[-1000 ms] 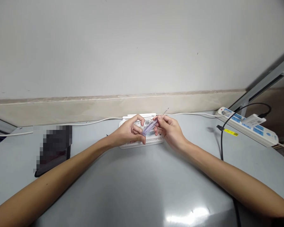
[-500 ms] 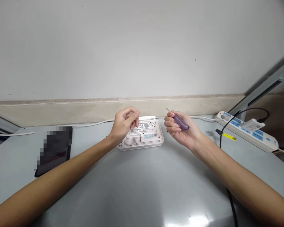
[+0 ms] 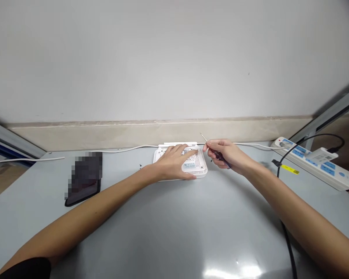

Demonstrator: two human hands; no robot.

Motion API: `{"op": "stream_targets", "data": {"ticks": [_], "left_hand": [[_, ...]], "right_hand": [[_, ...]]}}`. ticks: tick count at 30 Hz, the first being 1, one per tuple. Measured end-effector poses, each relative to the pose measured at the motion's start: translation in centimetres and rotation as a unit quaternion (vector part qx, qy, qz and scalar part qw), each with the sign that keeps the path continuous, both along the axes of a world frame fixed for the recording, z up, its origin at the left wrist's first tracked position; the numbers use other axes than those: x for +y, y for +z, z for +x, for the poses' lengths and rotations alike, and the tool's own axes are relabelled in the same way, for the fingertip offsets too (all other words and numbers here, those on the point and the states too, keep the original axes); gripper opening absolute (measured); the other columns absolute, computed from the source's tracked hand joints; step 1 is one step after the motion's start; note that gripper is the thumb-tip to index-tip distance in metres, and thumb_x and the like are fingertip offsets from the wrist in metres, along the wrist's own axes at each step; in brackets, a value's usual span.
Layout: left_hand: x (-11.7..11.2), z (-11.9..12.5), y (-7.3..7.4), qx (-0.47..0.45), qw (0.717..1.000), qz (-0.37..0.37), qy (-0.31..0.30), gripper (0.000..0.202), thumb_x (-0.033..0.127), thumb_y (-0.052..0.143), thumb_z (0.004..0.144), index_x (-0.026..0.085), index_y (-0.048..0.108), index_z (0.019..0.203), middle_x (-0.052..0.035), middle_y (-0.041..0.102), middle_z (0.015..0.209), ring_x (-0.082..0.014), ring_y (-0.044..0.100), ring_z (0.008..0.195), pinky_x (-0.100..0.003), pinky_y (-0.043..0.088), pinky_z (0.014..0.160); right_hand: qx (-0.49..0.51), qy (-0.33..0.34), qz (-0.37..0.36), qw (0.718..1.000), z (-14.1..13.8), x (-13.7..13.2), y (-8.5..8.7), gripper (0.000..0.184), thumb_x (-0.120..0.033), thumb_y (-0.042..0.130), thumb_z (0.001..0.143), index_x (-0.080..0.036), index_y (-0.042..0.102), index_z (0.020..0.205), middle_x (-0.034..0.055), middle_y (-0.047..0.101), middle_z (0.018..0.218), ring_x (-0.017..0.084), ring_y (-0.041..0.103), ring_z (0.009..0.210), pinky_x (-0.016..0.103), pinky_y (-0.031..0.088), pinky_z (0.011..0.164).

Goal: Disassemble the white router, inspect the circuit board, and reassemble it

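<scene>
A white router (image 3: pixel 204 169) lies on the grey table, its vented, labelled face up. My left hand (image 3: pixel 174 162) rests across its top with the fingers spread. The thumb reaches the front edge, and the palm covers much of the label and the left part. Just right of the router, my right hand (image 3: pixel 222 153) is closed around the dark purple handle of a screwdriver (image 3: pixel 204 137). Its thin metal shaft points up and to the left, apart from the router. Tiny dark pieces (image 3: pixel 140 166), too small to name, lie left of the router.
A dark tablet-like device (image 3: pixel 85 186), partly pixelated, lies on the left. At the right, a white power strip (image 3: pixel 317 164) holds a plugged-in adapter (image 3: pixel 321 155). A black cable (image 3: pixel 286 240) with a yellow tag runs forward. A white cable (image 3: pixel 122 150) follows the wall.
My left hand has come down from above the router onto its top and spread its fingers. The screwdriver stays in my right hand, now nearer the router. The whole view has shifted slightly.
</scene>
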State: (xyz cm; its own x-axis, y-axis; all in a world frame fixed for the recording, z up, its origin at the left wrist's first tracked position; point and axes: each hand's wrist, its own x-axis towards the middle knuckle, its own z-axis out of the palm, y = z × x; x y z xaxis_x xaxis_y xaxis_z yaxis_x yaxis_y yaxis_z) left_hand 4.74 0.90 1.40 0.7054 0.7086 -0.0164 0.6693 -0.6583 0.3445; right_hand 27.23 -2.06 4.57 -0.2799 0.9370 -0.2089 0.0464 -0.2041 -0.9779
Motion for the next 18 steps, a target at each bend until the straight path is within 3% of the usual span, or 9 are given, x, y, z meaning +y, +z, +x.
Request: {"op": "stream_targets", "data": {"ticks": [4, 8, 13, 18], "left_hand": [[0.1, -0.2, 0.4, -0.001, 1.000, -0.003, -0.008, 0.089, 0.067, 0.064, 0.068, 0.038, 0.031, 0.146, -0.0085, 0.032, 0.149, -0.0390, 0.028, 0.135, -0.054, 0.025, 0.107], [0.1, -0.5, 0.5, 0.003, 1.000, -0.003, -0.014, 0.086, 0.066, 0.063, 0.069, 0.041, 0.031, 0.145, -0.0069, 0.031, 0.150, -0.0383, 0.027, 0.135, -0.054, 0.025, 0.107], [0.0, -0.6, 0.2, -0.002, 1.000, 0.005, -0.019, 0.084, 0.064, 0.064, 0.070, 0.036, 0.035, 0.144, -0.0075, 0.031, 0.150, -0.0365, 0.027, 0.136, -0.052, 0.022, 0.110], [0.0, -0.6, 0.0, 0.003, 1.000, 0.001, -0.011, 0.085, 0.068, 0.061, 0.071, 0.037, 0.033, 0.145, -0.0074, 0.027, 0.152, -0.0377, 0.022, 0.138, -0.054, 0.021, 0.110]], "right_hand": [[-0.129, 0.021, 0.103, 0.986, -0.3, -0.4, 0.3, 0.022, -0.035, 0.052, 0.088, -0.017, 0.063, 0.080, -0.0018, 0.048, 0.062, 0.007, 0.037, 0.043, 0.021, 0.025, 0.039], [-0.266, 0.055, 0.181, 0.945, -0.3, -0.8, 0.7, 0.021, -0.028, 0.046, 0.088, -0.018, 0.064, 0.085, 0.0000, 0.056, 0.068, 0.010, 0.045, 0.052, 0.024, 0.033, 0.049], [-0.395, 0.099, 0.231, 0.884, -0.2, -1.3, 1.1, 0.028, -0.024, 0.037, 0.090, -0.019, 0.057, 0.070, -0.0020, 0.050, 0.060, 0.011, 0.039, 0.054, 0.026, 0.029, 0.054], [-0.481, 0.127, 0.246, 0.832, -0.1, -1.5, 0.8, 0.023, -0.021, 0.038, 0.090, -0.021, 0.055, 0.075, -0.0013, 0.050, 0.059, 0.013, 0.038, 0.054, 0.027, 0.025, 0.055]]}}
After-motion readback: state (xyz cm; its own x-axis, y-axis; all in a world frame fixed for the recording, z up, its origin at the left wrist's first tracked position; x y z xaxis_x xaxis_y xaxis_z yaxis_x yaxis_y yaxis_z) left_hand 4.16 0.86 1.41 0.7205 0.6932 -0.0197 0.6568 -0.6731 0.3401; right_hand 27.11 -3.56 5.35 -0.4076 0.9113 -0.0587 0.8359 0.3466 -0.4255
